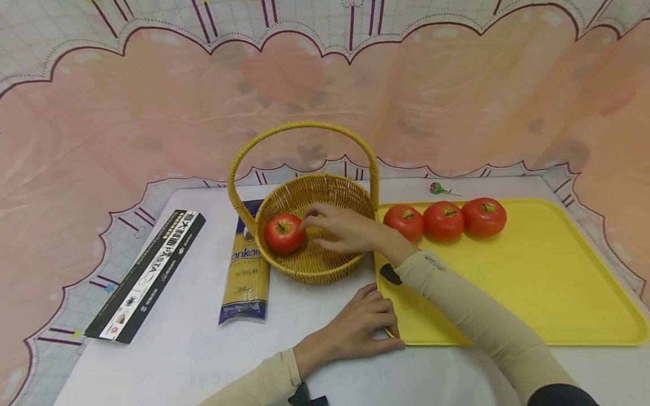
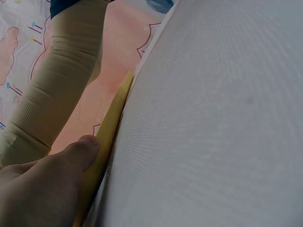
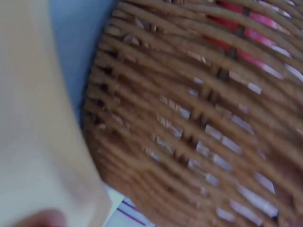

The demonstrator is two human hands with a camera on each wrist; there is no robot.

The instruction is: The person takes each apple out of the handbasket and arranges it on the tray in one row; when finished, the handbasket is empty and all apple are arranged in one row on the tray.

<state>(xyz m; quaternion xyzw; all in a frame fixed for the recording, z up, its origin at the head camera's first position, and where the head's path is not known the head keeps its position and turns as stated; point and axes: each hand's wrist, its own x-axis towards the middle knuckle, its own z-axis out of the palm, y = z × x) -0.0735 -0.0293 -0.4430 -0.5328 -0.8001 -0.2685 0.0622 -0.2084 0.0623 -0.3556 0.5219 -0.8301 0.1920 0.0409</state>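
A red apple [image 1: 284, 233] sits at the left side of a yellow wicker basket [image 1: 332, 276] with a tall handle. My right hand [image 1: 340, 228] reaches into the basket from the right. Its bent fingers are at the apple's right side, with the thumb apart from it. In the right wrist view the basket's woven wall [image 3: 156, 109] fills most of the picture, and the fingers are hidden. My left hand [image 1: 363, 324] holds the near left corner of a yellow tray [image 1: 538, 282]. The left wrist view shows its thumb [image 2: 83, 153] against the tray's edge.
Three red tomatoes [image 1: 444, 221] stand in a row at the tray's far left. Behind them lies a wrapped lollipop [image 1: 439, 188]. A yellow and blue pasta packet [image 1: 246, 282] lies partly under the basket, and a black pasta box [image 1: 147, 276] lies farther left.
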